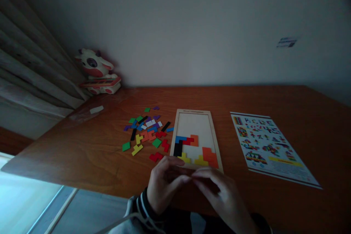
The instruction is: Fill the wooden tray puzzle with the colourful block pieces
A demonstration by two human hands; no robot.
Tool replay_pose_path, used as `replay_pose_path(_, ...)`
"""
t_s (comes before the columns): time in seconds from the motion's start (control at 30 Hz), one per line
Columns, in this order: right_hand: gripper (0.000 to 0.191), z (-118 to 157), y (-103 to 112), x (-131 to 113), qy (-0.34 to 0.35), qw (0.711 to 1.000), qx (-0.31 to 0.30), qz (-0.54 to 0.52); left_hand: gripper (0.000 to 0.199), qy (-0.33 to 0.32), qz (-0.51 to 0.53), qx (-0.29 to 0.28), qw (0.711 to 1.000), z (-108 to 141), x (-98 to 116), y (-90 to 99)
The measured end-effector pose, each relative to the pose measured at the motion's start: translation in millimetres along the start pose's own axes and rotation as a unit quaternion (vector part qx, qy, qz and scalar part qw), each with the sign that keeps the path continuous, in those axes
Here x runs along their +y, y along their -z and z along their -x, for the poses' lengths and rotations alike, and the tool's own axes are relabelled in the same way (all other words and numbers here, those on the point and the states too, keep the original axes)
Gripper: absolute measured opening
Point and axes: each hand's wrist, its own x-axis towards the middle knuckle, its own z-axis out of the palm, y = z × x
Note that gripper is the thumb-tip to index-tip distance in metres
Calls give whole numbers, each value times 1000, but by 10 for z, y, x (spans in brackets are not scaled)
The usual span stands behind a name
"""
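Note:
My left hand (166, 182) and my right hand (223, 192) meet at the near edge of a wooden puzzle tray (192, 124). Thumbs and fingers of both are pinched together, fingertips almost touching. Whatever they hold, if anything, is hidden by the fingers. Inside the tray lie a blue piece (179, 139), a red piece (188, 141), a black piece (178, 149) and orange pieces, one at the near right (210, 156). Two yellow pieces lie along the near side, one at right (201, 161); my left fingers partly cover the other (185, 158). The tray's far part shows bare wood.
Left of the tray, several loose puzzle pieces are scattered, among them a red one (156, 157) and a green one (126, 146). A printed pattern sheet (270, 142) lies at right. A cow toy (98, 71) stands by the curtain (33, 51) on the wooden table (95, 157).

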Motion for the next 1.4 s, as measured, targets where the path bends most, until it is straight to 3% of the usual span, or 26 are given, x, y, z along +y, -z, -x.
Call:
replay_pose_path(0.07, 13, -30, 5, 31, -39, 998, 57, 6, 14, -59, -103, 21, 993, 1, 21, -3)
replay_pose_path(0.13, 16, -89, 1, 64, -55, 993, 102, 29, 14, -119, -207, 24, 971, -6, 29, -17)
replay_pose_path(0.3, 18, -224, -57, 173, -25, 988, 81, 131, 25, -252, -354, -69, 898, -63, -11, -47)
replay_pose_path(0.6, 19, -231, -127, 185, 3, 958, 23, 285, 25, -222, -375, -73, 897, -44, -19, -84)
replay_pose_path(0.8, 22, -129, -141, 134, 53, 956, -15, 289, 26, -223, -352, -82, 905, -49, -7, -82)
replay_pose_path(1.17, 24, -53, -156, 197, 82, 959, -9, 270, 22, -243, -347, -42, 905, -26, -12, -113)
replay_pose_path(1.3, 26, -31, -165, 250, 92, 955, 5, 281, 21, -242, -366, 3, 899, -27, -69, 1)
replay_pose_path(1.4, 25, -27, -171, 266, 101, 955, 24, 277, 22, -226, -401, 55, 886, -67, -155, 253)
